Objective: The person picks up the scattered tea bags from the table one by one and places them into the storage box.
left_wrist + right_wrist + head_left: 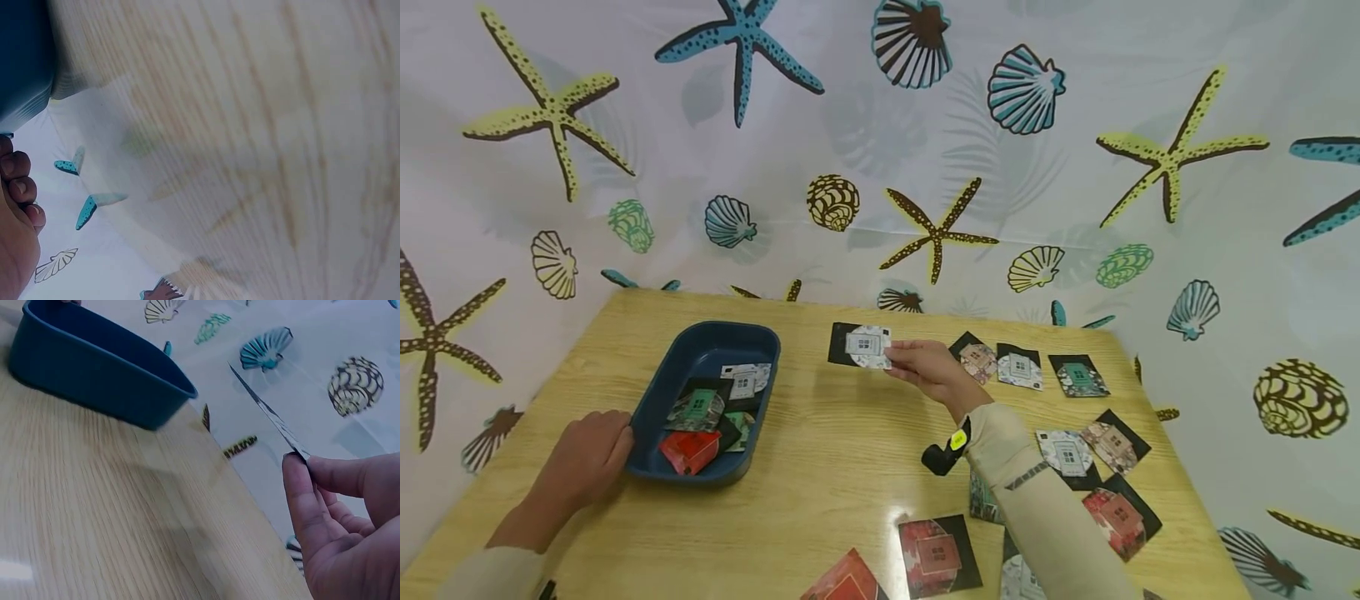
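Left hand [587, 454]: grip curled at left rim of blue bin [718, 350]
Bin: on surface [827, 433], red, green and white packets [696, 407] inside
Black-and-white packet [857, 345]: raised above surface, right of bin
Right hand [931, 368]: grip pinching packet's right end
Loose packets [938, 556]: scattered, surface's right side

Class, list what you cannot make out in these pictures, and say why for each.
Head view: part of the green packet, behind the right sleeve.
Head view: the red packet's lower end, cut off by the bottom edge.
Head view: small print on the held packet, too tiny.
Right wrist view: the bin's contents, behind its wall.
Left wrist view: the left hand's remainder, beyond the left edge.
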`<state>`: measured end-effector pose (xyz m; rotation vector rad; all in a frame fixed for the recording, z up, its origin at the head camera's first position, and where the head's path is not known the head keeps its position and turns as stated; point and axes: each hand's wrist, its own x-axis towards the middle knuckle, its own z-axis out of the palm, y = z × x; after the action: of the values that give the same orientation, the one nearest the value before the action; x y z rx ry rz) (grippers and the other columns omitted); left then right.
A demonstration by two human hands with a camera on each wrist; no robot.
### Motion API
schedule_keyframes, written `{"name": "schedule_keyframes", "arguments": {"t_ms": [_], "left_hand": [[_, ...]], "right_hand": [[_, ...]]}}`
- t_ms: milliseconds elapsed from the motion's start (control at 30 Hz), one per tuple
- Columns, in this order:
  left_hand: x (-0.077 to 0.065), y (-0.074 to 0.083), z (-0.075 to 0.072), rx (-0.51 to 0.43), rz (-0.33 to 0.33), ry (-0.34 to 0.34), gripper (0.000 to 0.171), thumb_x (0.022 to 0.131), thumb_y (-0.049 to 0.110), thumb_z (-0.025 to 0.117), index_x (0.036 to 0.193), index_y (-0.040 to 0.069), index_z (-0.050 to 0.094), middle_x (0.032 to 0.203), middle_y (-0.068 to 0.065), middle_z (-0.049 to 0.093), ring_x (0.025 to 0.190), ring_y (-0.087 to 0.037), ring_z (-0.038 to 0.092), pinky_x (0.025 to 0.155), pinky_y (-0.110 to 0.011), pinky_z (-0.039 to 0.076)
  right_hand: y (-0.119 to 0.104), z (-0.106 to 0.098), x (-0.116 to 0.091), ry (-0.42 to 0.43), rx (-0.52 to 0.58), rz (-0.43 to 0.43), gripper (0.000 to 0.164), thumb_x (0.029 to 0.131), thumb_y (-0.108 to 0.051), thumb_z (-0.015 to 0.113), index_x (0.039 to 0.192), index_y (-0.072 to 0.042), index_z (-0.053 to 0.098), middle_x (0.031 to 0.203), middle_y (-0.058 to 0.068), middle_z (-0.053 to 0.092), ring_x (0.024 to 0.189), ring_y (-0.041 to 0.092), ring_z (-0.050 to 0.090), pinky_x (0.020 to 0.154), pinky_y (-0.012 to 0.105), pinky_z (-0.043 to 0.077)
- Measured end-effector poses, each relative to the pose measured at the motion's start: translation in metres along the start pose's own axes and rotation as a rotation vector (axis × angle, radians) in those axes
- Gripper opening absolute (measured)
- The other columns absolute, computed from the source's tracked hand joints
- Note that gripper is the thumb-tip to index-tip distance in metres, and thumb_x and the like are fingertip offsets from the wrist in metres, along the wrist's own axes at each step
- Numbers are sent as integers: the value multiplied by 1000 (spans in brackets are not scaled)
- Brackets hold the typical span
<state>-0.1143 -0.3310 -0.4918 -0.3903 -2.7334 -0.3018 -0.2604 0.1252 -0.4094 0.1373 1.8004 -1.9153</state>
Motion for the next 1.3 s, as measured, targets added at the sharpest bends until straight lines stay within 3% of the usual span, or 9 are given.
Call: {"name": "schedule_keyframes", "arguments": {"t_ms": [300,500,633,733,900,1067,1200,1300], "left_hand": [[4,2,0,-9,-35,-64,29,95,6,47,68,16,42,64,4,37,59,-13,33,59,-31,25],[2,1,2,-2,-13,-17,29,94,5,49,68,15,42,63,5,35,59,-11,30,60,-28,24],[1,-1,0,9,-9,1,29,94,5,50,68,16,42,63,5,35,59,-11,30,60,-28,24],[1,-1,-1,7,-16,-11,29,94,5,51,68,16,42,64,5,36,60,-11,30,61,-29,24],[2,1,-2,2,-32,-40,29,95,6,51,69,16,42,64,5,38,61,-12,34,61,-31,27],[-1,1,-2,7,-43,-37,30,95,6,49,68,15,41,63,5,35,59,-12,30,60,-29,24],[-1,1,-1,14,-39,-21,31,95,6,49,67,16,40,63,6,33,59,-11,28,60,-27,23],[-1,1,-1,9,-42,-30,32,95,6,48,67,17,40,63,6,33,59,-11,28,60,-28,23]], "right_hand": [[12,72,17,8,19,30,33,94,0,62,126,9,61,97,9,67,72,7,67,64,16,55],[18,124,24,-36,3,4,28,93,0,64,119,9,66,104,15,70,69,6,66,72,21,58],[23,152,25,16,-44,-12,23,89,1,68,111,8,71,103,18,74,61,5,64,83,32,59],[27,168,25,72,-81,-26,20,87,2,70,106,7,72,104,18,74,59,5,64,79,31,60],[33,187,23,134,-210,-96,20,87,3,68,106,6,72,103,18,75,71,17,75,67,25,59],[34,194,18,34,-430,-198,34,90,0,64,123,7,66,109,19,74,101,23,73,76,23,56],[32,187,11,-61,-423,-217,44,94,0,59,137,8,53,127,23,66,122,29,65,92,30,56],[31,175,8,-103,-380,-234,45,96,2,54,141,8,49,135,26,60,128,33,61,100,35,53]]}}
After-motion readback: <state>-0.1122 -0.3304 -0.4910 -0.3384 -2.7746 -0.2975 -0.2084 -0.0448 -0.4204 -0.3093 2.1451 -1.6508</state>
